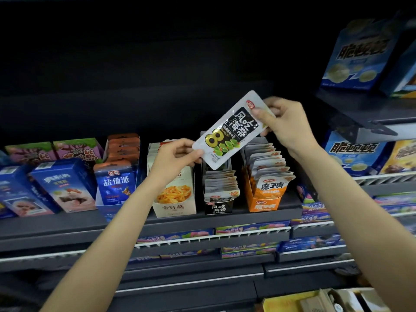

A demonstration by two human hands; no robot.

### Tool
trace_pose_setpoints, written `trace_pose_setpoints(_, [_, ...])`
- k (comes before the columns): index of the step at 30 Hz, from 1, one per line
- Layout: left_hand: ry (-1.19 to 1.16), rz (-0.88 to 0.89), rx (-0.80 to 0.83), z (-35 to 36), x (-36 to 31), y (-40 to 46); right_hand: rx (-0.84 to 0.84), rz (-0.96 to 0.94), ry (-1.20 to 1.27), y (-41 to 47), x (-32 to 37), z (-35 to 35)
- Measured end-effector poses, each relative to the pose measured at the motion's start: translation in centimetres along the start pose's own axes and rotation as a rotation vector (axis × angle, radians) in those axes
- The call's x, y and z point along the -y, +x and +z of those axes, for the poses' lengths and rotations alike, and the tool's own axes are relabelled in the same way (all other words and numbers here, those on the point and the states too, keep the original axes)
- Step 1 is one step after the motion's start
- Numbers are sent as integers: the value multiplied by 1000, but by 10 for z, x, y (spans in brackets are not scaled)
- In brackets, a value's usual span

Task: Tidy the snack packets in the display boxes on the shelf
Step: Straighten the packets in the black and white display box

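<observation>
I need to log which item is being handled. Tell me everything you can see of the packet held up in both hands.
The packet is a flat, glossy, silver-white pouch with a black panel of large white characters, a round yellow and black mark and green leaf shapes. It looks sealed. It is held tilted in the air above the black display box. The left hand pinches its lower corner; the right hand pinches its upper end.

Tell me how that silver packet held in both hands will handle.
The silver packet probably bends easily: it is thin and flat, pinched at both ends by the left hand and right hand. Its glossy film looks slippery. Likely light, since fingertips alone carry it.
</observation>
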State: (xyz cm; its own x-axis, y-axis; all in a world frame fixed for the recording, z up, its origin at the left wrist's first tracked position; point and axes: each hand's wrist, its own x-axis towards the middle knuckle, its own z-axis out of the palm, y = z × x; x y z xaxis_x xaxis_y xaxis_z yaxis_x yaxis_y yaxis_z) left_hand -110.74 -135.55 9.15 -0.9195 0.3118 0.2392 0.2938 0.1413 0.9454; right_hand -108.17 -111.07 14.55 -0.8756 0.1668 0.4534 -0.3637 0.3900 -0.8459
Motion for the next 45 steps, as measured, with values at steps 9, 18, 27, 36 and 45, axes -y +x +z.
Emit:
trace_pose_setpoints(9, [-99, -65, -68, -3, -7, -3, -1, 185, 50, -9, -12, -1])
trace_pose_setpoints(18, [46, 165, -195, -9, -22, -14, 129, 160, 121, -17, 6, -12])
trace_pose_setpoints(27, [652, 741, -290, -23, -11, -21, 215, 106, 58, -22, -1, -10])
trace_pose_setpoints(36, [777, 876, -248, -15, -5, -12, 109, 22, 53, -25, -9, -7])
trace_pose_setpoints(45, [784, 872, -336, -9, -4, 1, 200, 112, 101, -23, -4, -28])
